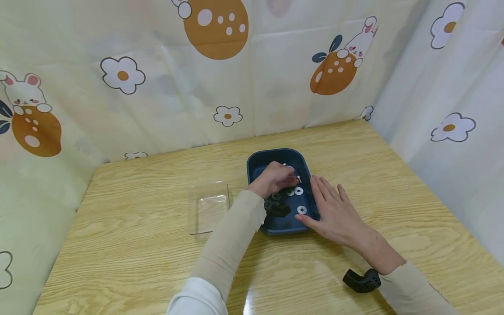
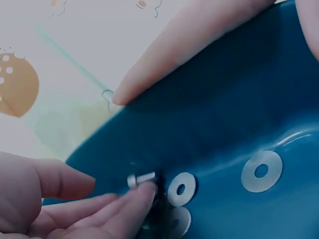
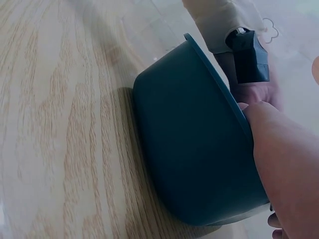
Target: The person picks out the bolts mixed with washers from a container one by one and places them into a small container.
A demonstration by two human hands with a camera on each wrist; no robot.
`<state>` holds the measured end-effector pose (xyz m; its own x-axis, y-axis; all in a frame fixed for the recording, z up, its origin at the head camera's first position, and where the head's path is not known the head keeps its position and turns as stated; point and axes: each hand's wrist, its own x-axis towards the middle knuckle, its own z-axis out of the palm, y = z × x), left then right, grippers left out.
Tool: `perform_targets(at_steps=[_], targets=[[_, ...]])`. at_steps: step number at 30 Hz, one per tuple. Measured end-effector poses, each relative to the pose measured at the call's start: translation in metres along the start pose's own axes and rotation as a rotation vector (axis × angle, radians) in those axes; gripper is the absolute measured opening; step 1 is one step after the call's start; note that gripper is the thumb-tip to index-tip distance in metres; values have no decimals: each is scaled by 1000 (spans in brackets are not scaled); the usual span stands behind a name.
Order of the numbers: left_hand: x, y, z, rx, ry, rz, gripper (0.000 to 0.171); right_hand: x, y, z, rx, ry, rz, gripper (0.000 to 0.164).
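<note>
My left hand (image 1: 275,177) reaches down into a dark blue tray (image 1: 285,230). Its fingertips are right at a small silver bolt (image 2: 142,179), with the thumb held apart from the fingers. Beside that bolt lie flat metal washers (image 2: 274,169), one partly overlapped by another in the left wrist view. A second small bolt (image 1: 284,165) shows near the far end of the tray. My right hand (image 1: 338,216) rests along the tray's right side, fingers straight against the rim and thumb over the near right edge. In the right wrist view the tray's outer wall (image 3: 194,139) fills the middle.
A clear plastic box (image 1: 193,218) stands on the wooden table (image 1: 138,232) to the left of the tray. A patterned curtain (image 1: 165,109) hangs along the table's far edge and sides. Black camera mounts (image 1: 362,281) sit at both wrists.
</note>
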<state>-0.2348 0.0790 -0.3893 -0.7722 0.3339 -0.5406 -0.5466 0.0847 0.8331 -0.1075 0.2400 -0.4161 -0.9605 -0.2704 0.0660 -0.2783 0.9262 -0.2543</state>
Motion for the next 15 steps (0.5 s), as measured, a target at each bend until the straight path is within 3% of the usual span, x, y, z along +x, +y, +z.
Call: perform_targets(at_steps=[4, 9, 15], targets=[[3, -2, 0, -48, -23, -43, 32, 0, 0, 0, 3, -3, -2, 106], [5, -4, 2, -71, -44, -26, 31, 0, 1, 2, 4, -1, -3, 106], [6, -8, 5, -66, -7, -7, 17, 0, 2, 2, 10, -7, -2, 106]])
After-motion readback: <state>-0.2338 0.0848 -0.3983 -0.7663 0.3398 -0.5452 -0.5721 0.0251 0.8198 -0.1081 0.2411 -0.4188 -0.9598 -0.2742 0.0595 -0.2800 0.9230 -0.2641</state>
